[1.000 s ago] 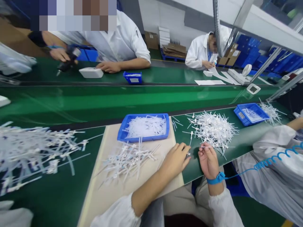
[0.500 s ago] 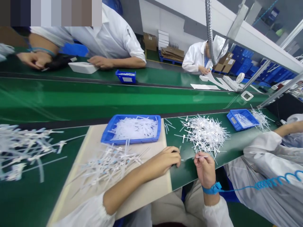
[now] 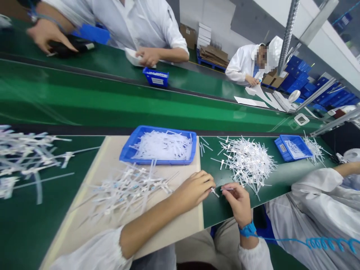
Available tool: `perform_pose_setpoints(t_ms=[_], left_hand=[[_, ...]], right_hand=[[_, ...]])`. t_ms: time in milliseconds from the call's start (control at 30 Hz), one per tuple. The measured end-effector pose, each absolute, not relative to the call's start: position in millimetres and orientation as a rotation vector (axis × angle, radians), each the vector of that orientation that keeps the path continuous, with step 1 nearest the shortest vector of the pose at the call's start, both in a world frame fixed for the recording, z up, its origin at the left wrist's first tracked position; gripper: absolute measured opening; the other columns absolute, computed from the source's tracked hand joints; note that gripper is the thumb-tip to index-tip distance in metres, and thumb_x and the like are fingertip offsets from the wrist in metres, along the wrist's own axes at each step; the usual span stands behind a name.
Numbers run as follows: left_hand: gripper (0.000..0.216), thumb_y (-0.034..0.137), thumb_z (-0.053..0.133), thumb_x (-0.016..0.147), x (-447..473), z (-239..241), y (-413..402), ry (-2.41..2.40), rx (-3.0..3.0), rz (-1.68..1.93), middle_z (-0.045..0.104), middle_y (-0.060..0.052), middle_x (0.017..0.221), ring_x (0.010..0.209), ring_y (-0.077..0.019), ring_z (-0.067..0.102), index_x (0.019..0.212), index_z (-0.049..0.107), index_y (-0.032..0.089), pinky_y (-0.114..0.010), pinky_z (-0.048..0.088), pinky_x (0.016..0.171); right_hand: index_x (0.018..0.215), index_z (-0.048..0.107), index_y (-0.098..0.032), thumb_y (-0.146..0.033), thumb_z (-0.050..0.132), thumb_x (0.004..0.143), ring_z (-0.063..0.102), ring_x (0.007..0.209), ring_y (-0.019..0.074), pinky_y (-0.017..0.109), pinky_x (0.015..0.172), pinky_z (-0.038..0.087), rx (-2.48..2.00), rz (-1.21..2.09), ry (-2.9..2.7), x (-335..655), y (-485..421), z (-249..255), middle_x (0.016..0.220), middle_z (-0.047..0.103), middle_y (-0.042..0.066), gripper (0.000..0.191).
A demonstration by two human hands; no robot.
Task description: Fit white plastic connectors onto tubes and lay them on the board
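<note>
My left hand (image 3: 197, 186) rests at the right edge of the beige board (image 3: 185, 221), its fingers closed on a small white plastic connector (image 3: 215, 192) that pokes out past the fingertips. Just to its right, my right hand (image 3: 238, 200), with a blue wrist strap (image 3: 247, 229), pinches a short clear tube (image 3: 227, 188) between thumb and forefinger. The tube and the connector point toward each other with a small gap between. Behind my right hand lies a heap of white connectors with tubes (image 3: 247, 161). Joined tube pieces (image 3: 126, 187) are spread on the board left of my hands.
A blue tray (image 3: 123, 154) full of short clear tubes stands on the board's far side. More tube assemblies (image 3: 25, 161) lie at the left. A smaller blue tray (image 3: 284, 153) sits at the right beside a co-worker's sleeve (image 3: 315, 187). Other people work across the green conveyor (image 3: 112, 107).
My right hand has moved left, bringing the tube close to my left hand. The connector now shows at my left fingertips. The view has tilted slightly.
</note>
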State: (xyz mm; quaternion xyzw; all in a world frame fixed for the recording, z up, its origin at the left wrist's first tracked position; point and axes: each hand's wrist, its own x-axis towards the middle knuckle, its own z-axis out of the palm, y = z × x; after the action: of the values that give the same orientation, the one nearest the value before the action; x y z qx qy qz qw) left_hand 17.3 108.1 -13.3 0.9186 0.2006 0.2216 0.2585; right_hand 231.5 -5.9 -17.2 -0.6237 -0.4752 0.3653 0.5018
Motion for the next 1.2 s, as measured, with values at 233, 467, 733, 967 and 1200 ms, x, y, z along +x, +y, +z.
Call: perform_pose_setpoints(t_ms=[233,467,733,967,1200], left_hand=[[0.010,0.014,0.072,0.100,22,-16,90,0.736,2.440,0.629,0.071,-0.003,0.108,0.109,-0.0266,0.058,0.106,0.069,0.022,-0.038,0.041,0.089],[0.009,0.016,0.076,0.098,24,-16,90,0.806,2.419,0.602,0.069,-0.002,0.098,0.100,-0.0259,0.058,0.102,0.071,0.022,-0.038,0.038,0.084],[0.007,0.018,0.078,0.098,25,-16,90,0.818,2.367,0.617,0.071,-0.001,0.095,0.098,-0.0250,0.058,0.099,0.073,0.022,-0.038,0.037,0.085],[0.005,0.020,0.079,0.099,25,-16,90,0.798,2.336,0.619,0.074,-0.001,0.092,0.094,-0.0240,0.059,0.095,0.075,0.022,-0.038,0.036,0.082],[0.008,0.021,0.078,0.100,25,-17,90,0.788,2.320,0.629,0.073,0.000,0.089,0.093,-0.0233,0.058,0.092,0.075,0.022,-0.038,0.035,0.080]], right_hand=[[0.097,0.080,-0.024,-0.028,0.071,0.101,0.077,0.087,0.0239,0.035,0.081,0.059,-1.589,0.698,-1.413,216,-5,-8,0.095,0.083,0.006,0.011],[0.097,0.076,-0.024,-0.023,0.067,0.103,0.076,0.086,0.0219,0.032,0.079,0.056,-1.590,0.635,-1.505,215,-4,-4,0.094,0.081,0.004,0.010],[0.097,0.072,-0.025,-0.018,0.064,0.102,0.075,0.086,0.0203,0.030,0.078,0.057,-1.597,0.595,-1.539,213,-4,-2,0.095,0.079,0.002,0.012],[0.099,0.071,-0.024,-0.021,0.066,0.101,0.068,0.070,0.0176,0.028,0.070,0.054,-1.674,0.576,-1.548,212,-4,0,0.089,0.078,0.001,0.006],[0.098,0.071,-0.024,-0.022,0.066,0.101,0.068,0.070,0.0172,0.028,0.070,0.053,-1.674,0.616,-1.562,213,-4,2,0.090,0.080,0.001,0.006]])
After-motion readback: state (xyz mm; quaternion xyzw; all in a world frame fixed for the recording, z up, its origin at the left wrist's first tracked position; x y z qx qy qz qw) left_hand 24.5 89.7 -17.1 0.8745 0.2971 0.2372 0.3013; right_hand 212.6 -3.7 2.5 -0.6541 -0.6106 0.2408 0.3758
